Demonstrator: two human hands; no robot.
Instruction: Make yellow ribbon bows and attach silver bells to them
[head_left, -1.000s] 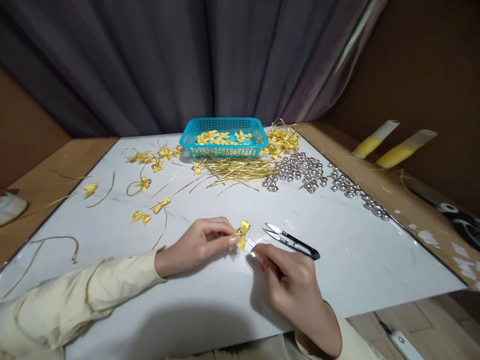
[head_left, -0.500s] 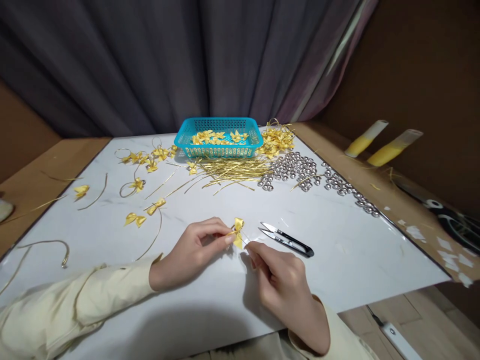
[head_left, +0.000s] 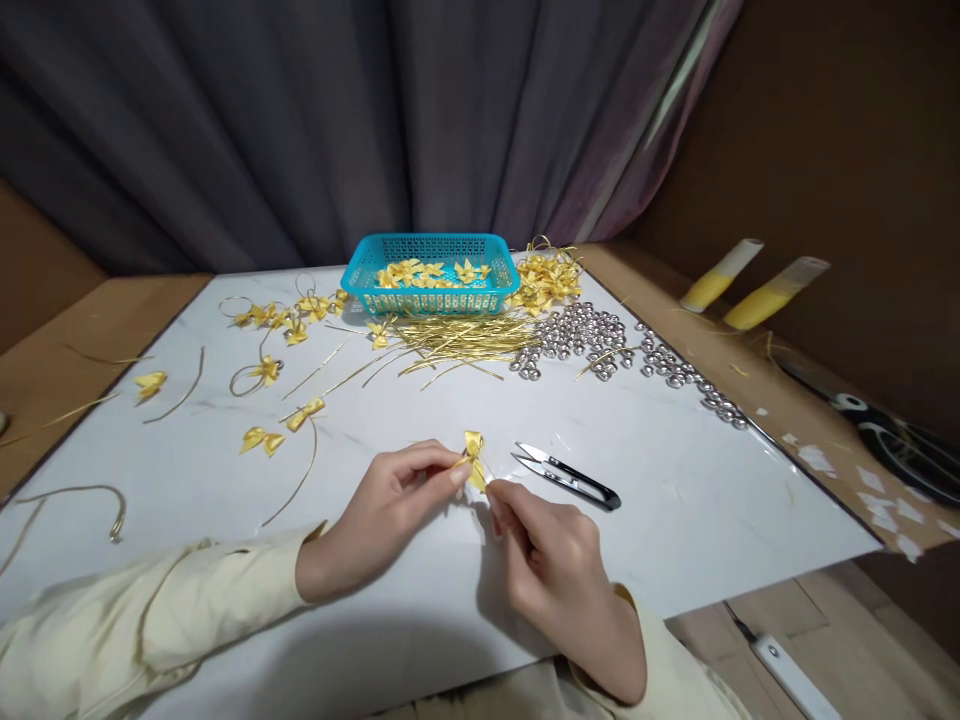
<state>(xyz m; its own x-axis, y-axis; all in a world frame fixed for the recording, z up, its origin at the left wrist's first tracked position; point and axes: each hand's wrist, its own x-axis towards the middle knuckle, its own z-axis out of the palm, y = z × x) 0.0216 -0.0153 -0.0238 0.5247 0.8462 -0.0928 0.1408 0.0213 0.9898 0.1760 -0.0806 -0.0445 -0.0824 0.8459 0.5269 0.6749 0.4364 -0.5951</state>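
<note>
Between the thumb and fingers of my left hand (head_left: pixel 401 505) a yellow ribbon bow (head_left: pixel 473 445) is pinched, held above the white table sheet. My right hand (head_left: pixel 551 560) is closed in a pinch on a thin cord (head_left: pixel 487 475) that runs from the bow; its far end is hidden by the fingers. Just right of the hands lie black-handled thread snips (head_left: pixel 568 476), blades pointing left. Two loose bows, one of them a yellow ribbon bow (head_left: pixel 262 440), rest to the left of my left hand.
A blue basket (head_left: pixel 431 305) with yellow bows stands at the back. In front is a pile of gold cords (head_left: pixel 469 343), with silver rings (head_left: pixel 577 333) to its right. Heaped bows (head_left: pixel 550 280) sit beside the basket. Large scissors (head_left: pixel 855 405) and yellow-filled tubes (head_left: pixel 776 293) lie at right.
The whole view has shifted slightly. Both hands keep their pinch on the bow and cord, and my right fingertips sit a little closer to the bow.
</note>
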